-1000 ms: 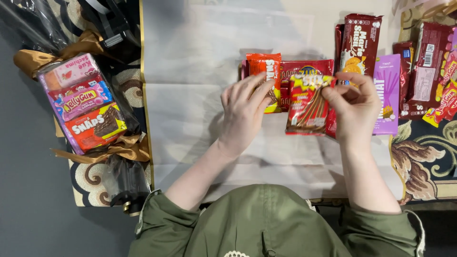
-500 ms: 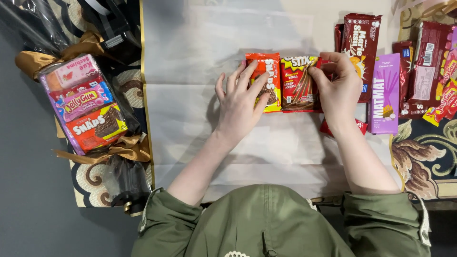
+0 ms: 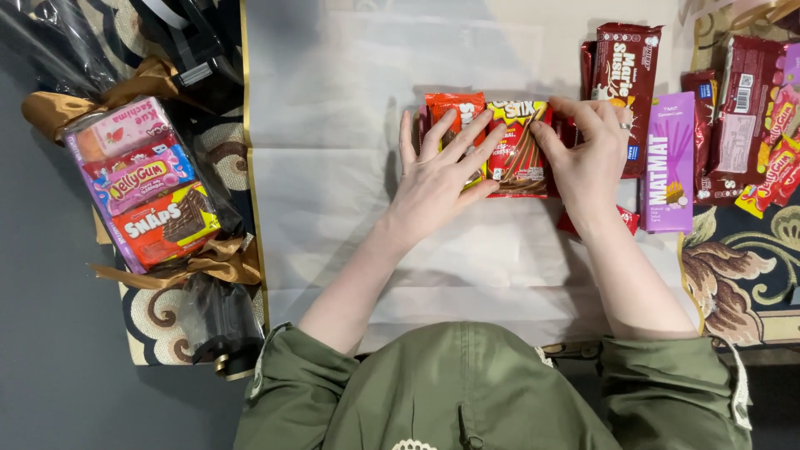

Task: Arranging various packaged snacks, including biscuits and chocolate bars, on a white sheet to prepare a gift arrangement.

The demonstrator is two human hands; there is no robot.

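Note:
On a white paper sheet [image 3: 333, 192] lie two snack packs side by side: an orange-red pack [image 3: 450, 112] and a red and yellow pack with brown sticks pictured [image 3: 518, 150]. My left hand [image 3: 437, 179] lies flat over the orange-red pack, fingers spread and reaching onto the red and yellow one. My right hand [image 3: 587, 158] presses the right edge of the red and yellow pack, fingertips on its top corner. A small red packet [image 3: 625, 221] peeks from under my right wrist.
A purple box [image 3: 669, 162] and dark red packs [image 3: 627, 75] lie to the right, with more sweets [image 3: 767, 125] beyond on a patterned cloth. At left sits a clear-wrapped bundle of snack packs [image 3: 146, 192] tied with gold ribbon [image 3: 208, 260].
My right hand brought the red and yellow pack up and left, laying it flat beside the orange-red pack. Both hands now press the two packs together.

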